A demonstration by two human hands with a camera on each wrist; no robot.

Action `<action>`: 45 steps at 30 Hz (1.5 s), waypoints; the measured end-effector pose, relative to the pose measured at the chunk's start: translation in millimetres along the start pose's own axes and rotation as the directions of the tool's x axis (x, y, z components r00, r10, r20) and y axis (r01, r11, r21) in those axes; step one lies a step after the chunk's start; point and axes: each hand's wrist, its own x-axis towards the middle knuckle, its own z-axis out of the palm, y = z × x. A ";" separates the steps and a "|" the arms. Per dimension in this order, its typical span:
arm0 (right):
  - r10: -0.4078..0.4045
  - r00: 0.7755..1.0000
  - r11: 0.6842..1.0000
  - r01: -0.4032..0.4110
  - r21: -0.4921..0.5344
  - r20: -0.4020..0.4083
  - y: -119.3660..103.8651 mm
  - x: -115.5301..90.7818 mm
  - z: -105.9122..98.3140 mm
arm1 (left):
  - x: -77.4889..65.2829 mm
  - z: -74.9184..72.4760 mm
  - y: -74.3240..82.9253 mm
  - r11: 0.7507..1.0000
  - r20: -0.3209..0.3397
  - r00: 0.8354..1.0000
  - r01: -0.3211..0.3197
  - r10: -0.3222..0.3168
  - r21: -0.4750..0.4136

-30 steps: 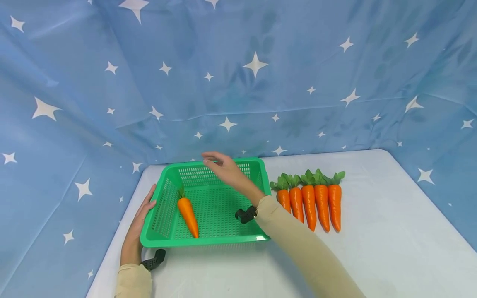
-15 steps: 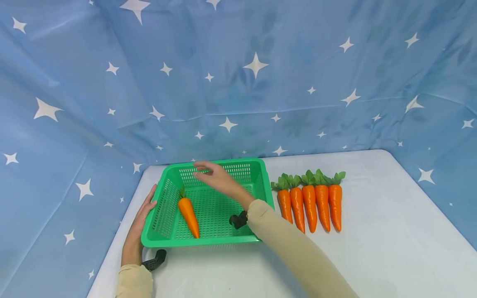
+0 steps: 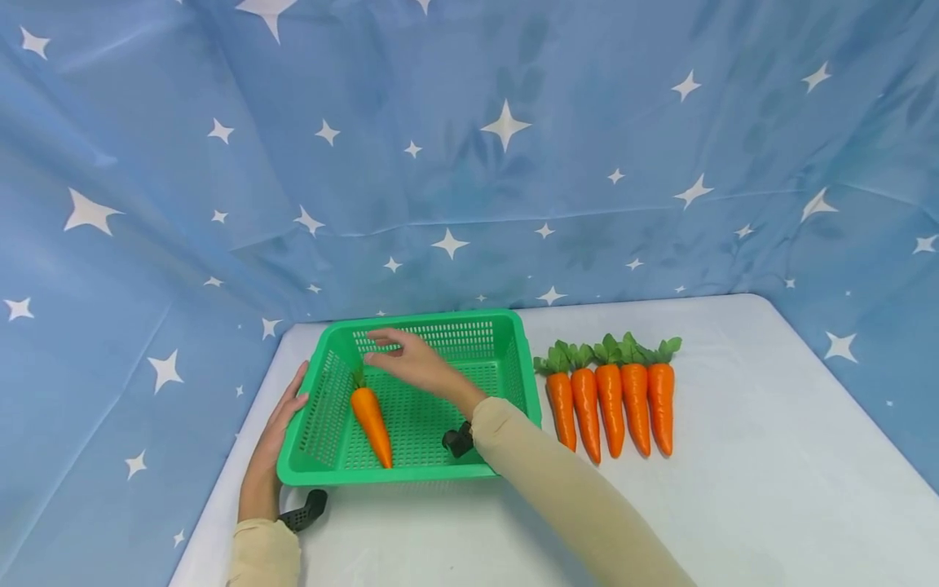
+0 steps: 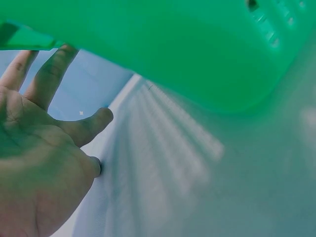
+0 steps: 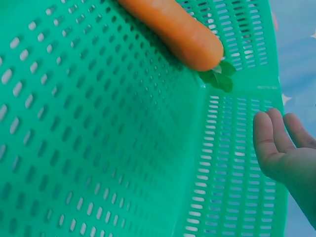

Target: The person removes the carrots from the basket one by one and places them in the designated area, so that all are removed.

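Note:
A green plastic basket (image 3: 411, 475) with slotted walls stands on the table. One orange carrot (image 3: 372, 425) with green leaves lies inside it, toward the left wall. My left hand (image 3: 273, 436) is at the basket's left outer side, its straight fingertips against the green rim; the left wrist view shows the palm (image 4: 42, 163) with nothing in it. Above the back part of the basket hangs my right hand (image 3: 414, 361), fingers loosely bent and holding nothing. It is up and right of the carrot's leaves (image 5: 218, 77), apart from them.
Several carrots (image 3: 610, 408) lie side by side on the white table (image 3: 763, 440), right of the basket, leaves toward the back. A blue star-patterned cloth (image 3: 469, 196) hangs behind and at the sides. A black wrist camera (image 3: 458, 440) sits on the right wrist.
My right hand has moved left and lower, from over the basket's back rim toward the carrot's leafy end. The left hand, the basket and the carrots have kept their places.

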 end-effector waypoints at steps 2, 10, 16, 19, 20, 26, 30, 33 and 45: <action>0.004 1.000 1.000 -0.004 -0.010 0.006 0.7 0.9 3.2 | -1.2 0.0 0.4 1.000 -0.009 1.000 0.007 -0.006 0.013; 0.048 0.997 0.997 -0.044 -0.056 0.057 9.7 5.4 11.7 | -0.2 0.9 0.4 1.000 -0.014 1.000 0.005 -0.005 0.018; 0.028 0.994 0.998 -0.022 -0.056 0.109 14.3 6.3 14.7 | 1.2 0.8 -0.4 1.000 -0.001 1.000 -0.004 0.004 0.014; 0.032 0.989 0.997 -0.022 -0.073 0.141 16.5 6.8 16.0 | 0.5 1.1 -0.2 1.000 -0.006 1.000 0.002 -0.002 0.000; 0.037 0.988 0.996 -0.025 -0.080 0.151 17.3 7.2 16.5 | 0.2 1.2 -0.3 1.000 -0.010 1.000 0.002 -0.002 0.000; 0.079 0.969 0.995 -0.060 -0.086 0.235 21.8 10.4 20.0 | -0.6 1.1 -1.0 1.000 -0.021 1.000 -0.005 0.005 0.002; 0.106 0.957 0.993 -0.089 -0.074 0.269 24.8 12.3 22.4 | 4.2 0.2 -1.1 0.999 0.029 0.999 -0.036 0.036 0.011; 0.128 0.950 0.991 -0.109 -0.083 0.284 26.8 12.9 24.3 | 7.5 -0.9 -0.6 0.999 0.056 0.998 -0.033 0.033 0.014; 0.162 0.939 0.986 -0.146 -0.074 0.302 30.5 15.0 28.8 | 8.5 -2.6 4.0 0.999 0.044 0.998 0.032 -0.034 0.035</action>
